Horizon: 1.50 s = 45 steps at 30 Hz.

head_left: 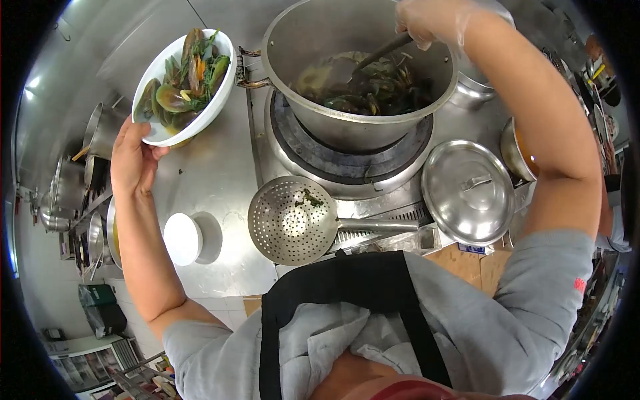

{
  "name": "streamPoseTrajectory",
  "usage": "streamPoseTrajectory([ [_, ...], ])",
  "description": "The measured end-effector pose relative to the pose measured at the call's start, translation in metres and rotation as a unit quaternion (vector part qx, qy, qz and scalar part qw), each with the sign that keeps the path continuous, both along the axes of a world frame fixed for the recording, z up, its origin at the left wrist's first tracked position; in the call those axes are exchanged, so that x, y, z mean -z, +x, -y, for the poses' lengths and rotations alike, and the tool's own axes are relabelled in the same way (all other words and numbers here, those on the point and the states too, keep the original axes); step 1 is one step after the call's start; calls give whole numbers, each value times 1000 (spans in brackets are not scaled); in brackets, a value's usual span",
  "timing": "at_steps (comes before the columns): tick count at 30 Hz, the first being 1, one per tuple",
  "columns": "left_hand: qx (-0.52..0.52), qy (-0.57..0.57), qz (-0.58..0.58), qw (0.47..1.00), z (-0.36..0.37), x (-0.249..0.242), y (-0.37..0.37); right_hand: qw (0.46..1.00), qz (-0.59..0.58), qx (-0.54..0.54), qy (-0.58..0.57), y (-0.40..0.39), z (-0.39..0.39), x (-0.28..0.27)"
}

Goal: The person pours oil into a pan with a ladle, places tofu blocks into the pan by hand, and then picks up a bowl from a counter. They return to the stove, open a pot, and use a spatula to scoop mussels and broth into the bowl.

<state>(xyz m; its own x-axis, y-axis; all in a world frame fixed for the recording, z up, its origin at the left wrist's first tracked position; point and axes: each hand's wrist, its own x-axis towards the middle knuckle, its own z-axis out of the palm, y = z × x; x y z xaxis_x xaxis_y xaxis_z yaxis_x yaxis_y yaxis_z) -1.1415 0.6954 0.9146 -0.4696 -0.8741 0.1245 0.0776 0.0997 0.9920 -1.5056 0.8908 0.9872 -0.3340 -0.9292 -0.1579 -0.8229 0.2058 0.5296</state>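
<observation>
- A tilted bowl (217,113) of mussels (175,100) is gripped by the raised left hand (135,159), beside the stockpot (353,132).
- A utensil (382,53), perhaps a ladle, is clasped by the gloved right hand (428,25), elbow bent.

- Left arm (148,247): bent at the elbow (163,307), which sits low and out to the side; the bare forearm reaches forward, almost straight.
- Left hand (135,159): raised at that arm's end, closed in a hold — thumb (139,131) on top, fingers below.
- Right arm (533,100): held wide, sharply bent, its bare forearm slanting forward and inward.
- Right hand (427,23): farther forward than the left, in a clear glove (460,27), fingers curled in a grip — partly cut off by the upper edge.
</observation>
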Motion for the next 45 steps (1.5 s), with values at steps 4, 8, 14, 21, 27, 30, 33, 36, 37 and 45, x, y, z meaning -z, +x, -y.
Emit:
streamPoseTrajectory([
  [4, -2, 3, -7, 1000, 2, -2, 3, 999, 7, -16, -30, 7, 5, 5],
  [8, 21, 0, -28, 999, -8, -6, -2, 993, 82, -44, -76, -32, -2, 52],
  [14, 46, 3, -16, 999, -11, -10, -12, 960, 233, 136, -82, -25, -38, 62],
  [21, 17, 6, -31, 999, -15, -17, -28, 931, 302, 143, -148, -30, -62, 65],
  [27, 29, 3, -35, 999, -15, -21, -28, 919, 308, 119, -216, -28, -81, 59],
  [30, 20, 1, -31, 999, -23, -23, -31, 919, 292, 93, -249, -32, -90, 58],
  [33, 18, 4, -32, 999, -22, -23, -33, 935, 219, 39, -276, -43, -95, 56],
  [36, 47, -1, -21, 999, -22, -22, -32, 959, 28, -16, -283, -43, -98, 43],
  [37, 48, 0, -17, 999, -24, -22, -33, 959, -14, -22, -282, -36, -100, 35],
  [45, 54, 4, -17, 998, -25, -16, -32, 980, -105, -23, -169, 50, -101, -41],
])
